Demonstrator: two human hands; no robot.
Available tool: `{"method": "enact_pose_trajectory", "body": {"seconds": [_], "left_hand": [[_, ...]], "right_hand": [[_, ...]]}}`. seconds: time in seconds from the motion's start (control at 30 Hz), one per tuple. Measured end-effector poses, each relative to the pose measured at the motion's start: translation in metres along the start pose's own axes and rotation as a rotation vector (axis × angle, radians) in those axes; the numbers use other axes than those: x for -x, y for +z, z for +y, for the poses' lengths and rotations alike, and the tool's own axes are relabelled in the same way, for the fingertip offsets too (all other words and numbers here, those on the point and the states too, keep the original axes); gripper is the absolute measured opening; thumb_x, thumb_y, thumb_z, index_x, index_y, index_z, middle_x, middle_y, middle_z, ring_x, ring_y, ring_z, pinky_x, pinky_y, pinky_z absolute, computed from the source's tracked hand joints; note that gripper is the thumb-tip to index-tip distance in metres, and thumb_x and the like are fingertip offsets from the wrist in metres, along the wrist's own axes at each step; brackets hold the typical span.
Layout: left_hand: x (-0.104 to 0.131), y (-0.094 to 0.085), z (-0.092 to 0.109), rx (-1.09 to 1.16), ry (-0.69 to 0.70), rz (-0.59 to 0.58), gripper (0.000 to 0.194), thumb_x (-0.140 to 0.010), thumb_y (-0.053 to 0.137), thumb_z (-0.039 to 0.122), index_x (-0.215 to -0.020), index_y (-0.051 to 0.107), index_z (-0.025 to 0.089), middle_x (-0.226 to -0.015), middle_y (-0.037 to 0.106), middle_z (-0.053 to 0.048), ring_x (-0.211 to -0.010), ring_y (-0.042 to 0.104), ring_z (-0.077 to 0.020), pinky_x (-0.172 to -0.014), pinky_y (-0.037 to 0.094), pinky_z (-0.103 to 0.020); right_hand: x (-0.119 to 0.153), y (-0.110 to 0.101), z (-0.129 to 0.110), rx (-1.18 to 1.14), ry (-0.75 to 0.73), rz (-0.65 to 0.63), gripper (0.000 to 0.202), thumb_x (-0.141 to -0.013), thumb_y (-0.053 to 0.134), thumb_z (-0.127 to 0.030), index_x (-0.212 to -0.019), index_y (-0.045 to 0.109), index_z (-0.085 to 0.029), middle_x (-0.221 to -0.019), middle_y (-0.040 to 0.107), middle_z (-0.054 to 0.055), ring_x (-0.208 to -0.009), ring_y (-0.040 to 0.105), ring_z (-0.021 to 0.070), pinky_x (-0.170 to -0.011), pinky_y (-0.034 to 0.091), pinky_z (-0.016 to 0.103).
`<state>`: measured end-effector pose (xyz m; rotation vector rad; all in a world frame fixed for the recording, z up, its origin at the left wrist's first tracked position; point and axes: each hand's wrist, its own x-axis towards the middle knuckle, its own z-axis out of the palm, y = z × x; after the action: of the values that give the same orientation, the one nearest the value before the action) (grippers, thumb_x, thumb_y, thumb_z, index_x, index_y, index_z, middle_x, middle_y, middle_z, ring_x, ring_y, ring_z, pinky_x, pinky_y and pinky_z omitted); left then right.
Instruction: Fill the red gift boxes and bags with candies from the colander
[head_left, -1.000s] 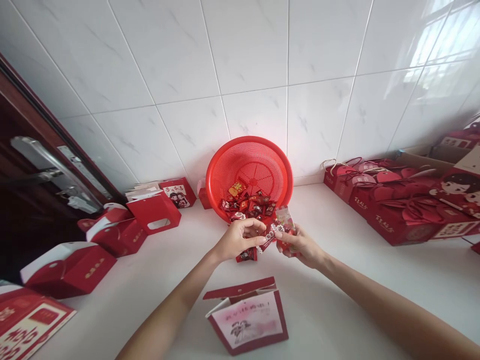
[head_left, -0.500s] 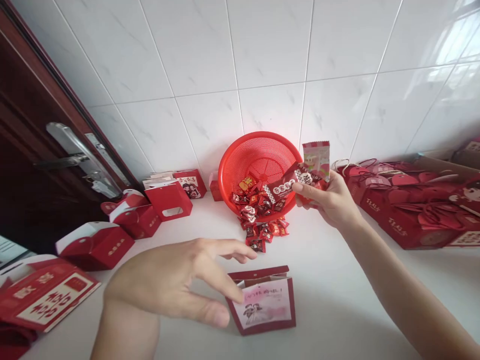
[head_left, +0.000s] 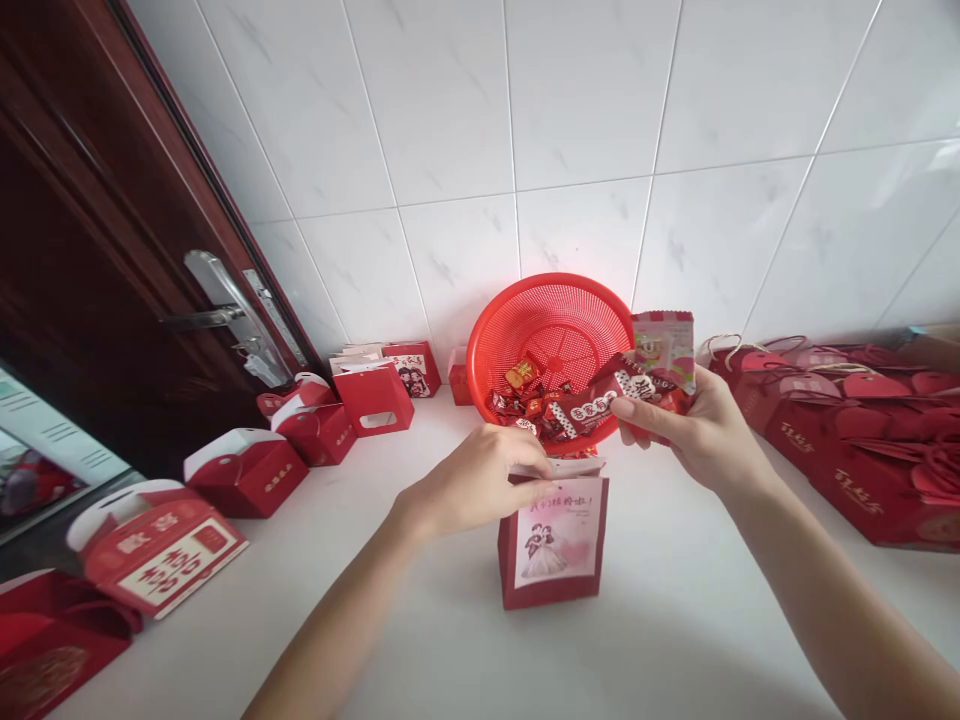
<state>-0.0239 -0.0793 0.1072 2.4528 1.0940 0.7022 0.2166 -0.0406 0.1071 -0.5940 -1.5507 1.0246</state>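
A small red gift box (head_left: 559,540) with a wedding-couple picture stands upright on the white tabletop. My left hand (head_left: 476,485) is closed at its top left, thumb on the front panel and fingers at the top opening. My right hand (head_left: 694,425) holds several wrapped candies, among them a long dark red packet (head_left: 589,405) and a clear-and-red packet (head_left: 667,345), above the right rim of a red plastic basket (head_left: 517,290). Loose wrapped candies (head_left: 525,375) lie inside the basket, and a few in front of it are mostly hidden by the box and my left hand.
Several red gift boxes (head_left: 251,480) line the left side beside a dark door (head_left: 90,230) with a metal handle. More red boxes with cords (head_left: 817,430) are packed together at the right. A tiled wall (head_left: 450,120) rises behind the basket.
My left hand has moved in from above and closed on the gift box's top; the box, tilted back before, now stands upright. My right hand keeps its candies. The view has shifted left.
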Motion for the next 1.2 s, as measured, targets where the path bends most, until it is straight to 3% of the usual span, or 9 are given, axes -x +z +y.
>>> {"method": "enact_pose_trajectory", "body": {"seconds": [0.2, 0.33, 0.57, 0.8, 0.97, 1.07, 1.2], "left_hand": [[-0.008, 0.014, -0.008, 0.108, 0.029, 0.084, 0.017, -0.092, 0.066, 0.025, -0.083, 0.080, 0.021, -0.077, 0.074, -0.003, -0.069, 0.065, -0.0165, -0.068, 0.053, -0.030], [-0.009, 0.017, -0.009, 0.199, -0.023, 0.061, 0.007, -0.086, 0.072, 0.022, -0.088, 0.078, 0.020, -0.090, 0.076, -0.005, -0.083, 0.071, -0.0199, -0.075, 0.056, -0.031], [-0.005, 0.015, -0.009, 0.259, -0.127, 0.034, 0.037, -0.073, 0.085, 0.029, -0.109, 0.075, 0.023, -0.113, 0.075, -0.006, -0.107, 0.070, -0.0263, -0.091, 0.057, -0.037], [-0.002, 0.014, -0.006, 0.424, -0.151, -0.004, 0.045, -0.066, 0.090, 0.032, -0.108, 0.077, 0.023, -0.113, 0.075, -0.007, -0.112, 0.067, -0.0279, -0.086, 0.057, -0.033], [-0.005, 0.019, -0.006, 0.489, -0.170, -0.087, 0.053, -0.068, 0.090, 0.033, -0.117, 0.073, 0.023, -0.119, 0.073, -0.007, -0.112, 0.066, -0.0281, -0.090, 0.054, -0.035], [-0.008, 0.021, -0.006, 0.479, -0.158, -0.100, 0.052, -0.068, 0.089, 0.031, -0.117, 0.073, 0.024, -0.115, 0.073, -0.004, -0.106, 0.066, -0.0252, -0.087, 0.052, -0.033], [-0.009, 0.020, -0.007, 0.508, -0.213, -0.121, 0.054, -0.066, 0.091, 0.032, -0.115, 0.072, 0.022, -0.117, 0.070, -0.006, -0.099, 0.063, -0.0221, -0.086, 0.052, -0.033]], "right_hand": [[0.000, -0.001, 0.000, 0.087, -0.022, -0.028, 0.031, -0.075, 0.086, -0.043, -0.080, 0.067, -0.018, -0.061, 0.061, -0.001, -0.048, 0.052, 0.0118, -0.044, 0.046, 0.026], [-0.001, 0.000, -0.002, 0.098, -0.045, -0.077, 0.034, -0.074, 0.087, -0.044, -0.087, 0.069, -0.018, -0.062, 0.062, -0.001, -0.048, 0.052, 0.0121, -0.044, 0.045, 0.026], [-0.001, -0.001, -0.006, 0.085, -0.053, -0.093, 0.032, -0.074, 0.087, -0.041, -0.085, 0.068, -0.018, -0.064, 0.064, -0.001, -0.048, 0.052, 0.0109, -0.044, 0.045, 0.025], [0.004, -0.007, -0.015, 0.109, -0.091, -0.137, 0.022, -0.077, 0.084, -0.033, -0.086, 0.071, -0.018, -0.067, 0.065, 0.000, -0.053, 0.057, 0.0136, -0.046, 0.049, 0.027], [0.007, -0.012, -0.021, 0.141, -0.094, -0.260, 0.025, -0.080, 0.080, -0.025, -0.103, 0.072, -0.018, -0.085, 0.071, 0.002, -0.071, 0.067, 0.0175, -0.061, 0.056, 0.028], [0.008, -0.012, -0.026, 0.186, -0.042, -0.398, 0.026, -0.082, 0.077, -0.022, -0.106, 0.069, -0.018, -0.093, 0.073, 0.003, -0.084, 0.070, 0.0200, -0.073, 0.057, 0.030], [0.009, -0.008, -0.027, 0.323, 0.024, -0.532, 0.022, -0.084, 0.072, -0.021, -0.104, 0.065, -0.017, -0.088, 0.070, 0.003, -0.074, 0.065, 0.0161, -0.063, 0.051, 0.026]]}}
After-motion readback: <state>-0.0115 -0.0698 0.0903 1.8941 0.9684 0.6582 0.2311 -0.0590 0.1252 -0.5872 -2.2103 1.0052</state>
